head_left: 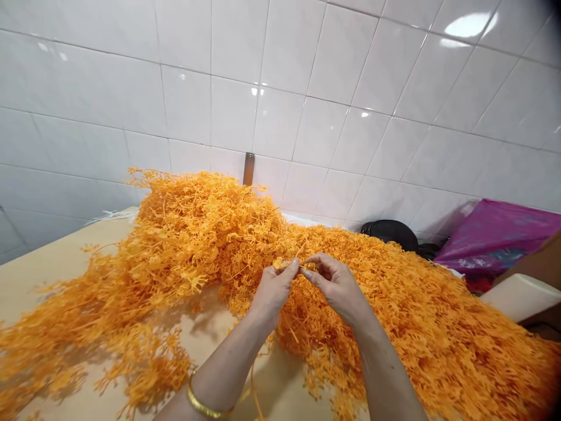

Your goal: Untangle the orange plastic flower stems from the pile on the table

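Note:
Both my hands meet in the middle of the view, in front of a large heap of orange artificial plant sprigs (184, 234). My left hand (275, 287) pinches a thin orange sprig (279, 264) between thumb and fingers. Close beside it, my right hand (335, 285) has its thumb and fingertips closed at the same spot, apparently on the sprig's stem. The exact grip is partly hidden by the fingers. Below the hands a long orange stem (254, 389) hangs down over the table. A gold bangle (199, 400) circles my left wrist.
Orange sprigs cover much of the pale tabletop (48, 254). Behind stands a white tiled wall (236, 111) with a brown strip (248, 169) against it. At the right lie a black rounded item (390, 233), a purple plastic bag (499, 234) and a cream cylinder (523, 297).

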A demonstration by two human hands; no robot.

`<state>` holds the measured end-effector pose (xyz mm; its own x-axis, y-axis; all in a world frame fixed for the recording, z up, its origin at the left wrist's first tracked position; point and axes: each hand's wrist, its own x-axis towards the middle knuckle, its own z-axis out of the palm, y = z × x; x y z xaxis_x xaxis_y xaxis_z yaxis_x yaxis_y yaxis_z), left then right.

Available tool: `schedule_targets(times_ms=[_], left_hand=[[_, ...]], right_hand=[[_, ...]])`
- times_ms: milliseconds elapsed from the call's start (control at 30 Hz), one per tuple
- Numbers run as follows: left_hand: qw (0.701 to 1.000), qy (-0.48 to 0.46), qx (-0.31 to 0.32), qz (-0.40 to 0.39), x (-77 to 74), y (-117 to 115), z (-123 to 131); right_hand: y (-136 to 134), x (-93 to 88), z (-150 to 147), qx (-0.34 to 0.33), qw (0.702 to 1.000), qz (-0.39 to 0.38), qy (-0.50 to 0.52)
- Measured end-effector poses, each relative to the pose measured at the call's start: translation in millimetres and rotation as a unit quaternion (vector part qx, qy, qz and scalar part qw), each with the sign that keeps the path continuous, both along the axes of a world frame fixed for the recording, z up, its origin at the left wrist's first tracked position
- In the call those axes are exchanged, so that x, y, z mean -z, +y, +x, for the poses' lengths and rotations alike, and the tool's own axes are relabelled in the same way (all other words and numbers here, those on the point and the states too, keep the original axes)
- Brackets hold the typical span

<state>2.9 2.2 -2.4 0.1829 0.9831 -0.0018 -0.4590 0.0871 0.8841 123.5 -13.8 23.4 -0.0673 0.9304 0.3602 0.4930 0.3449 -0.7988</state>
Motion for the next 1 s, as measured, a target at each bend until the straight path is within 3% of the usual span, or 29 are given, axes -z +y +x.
schedule_targets(times_ms=[167,300,400,500,633,733,800,833,900,1000], left_hand=[[0.991,-0.107,0.001,-0.081,-0.4,5,-1],[0.986,-0.126,0.053,-0.095,-6.8,-3,0],[0.984,-0.115,0.105,-0.087,-14.3,-14,5],[0.984,-0.109,0.116,-0.078,-20.6,-24,8],[0.984,-0.112,0.120,-0.070,-24.1,-26,7],[0.987,-0.118,0.082,-0.068,-24.3,-21,1],[0.992,-0.112,0.031,-0.055,-23.2,-16,-3],[0.994,-0.098,0.015,-0.047,-22.1,-14,-4],[0.998,-0.047,0.026,-0.034,-18.4,-12,-2],[0.994,0.040,0.094,-0.033,-10.4,-13,3]], right_hand=[[-5,-5.0,-11,-0.076,0.996,0.035,0.007],[-3,-1.0,-12,0.042,0.991,0.097,0.087],[0,4.5,-12,0.111,0.958,0.125,0.234],[1,6.9,-17,0.118,0.926,0.126,0.335],[1,2.1,-18,0.112,0.905,0.110,0.395],[2,-6.9,6,0.181,0.864,0.131,0.450],[3,-12.6,27,0.258,0.814,0.186,0.487],[3,-14.4,37,0.288,0.807,0.209,0.471],[3,-15.3,48,0.300,0.825,0.220,0.425],[0,-13.5,50,0.252,0.863,0.180,0.400]])
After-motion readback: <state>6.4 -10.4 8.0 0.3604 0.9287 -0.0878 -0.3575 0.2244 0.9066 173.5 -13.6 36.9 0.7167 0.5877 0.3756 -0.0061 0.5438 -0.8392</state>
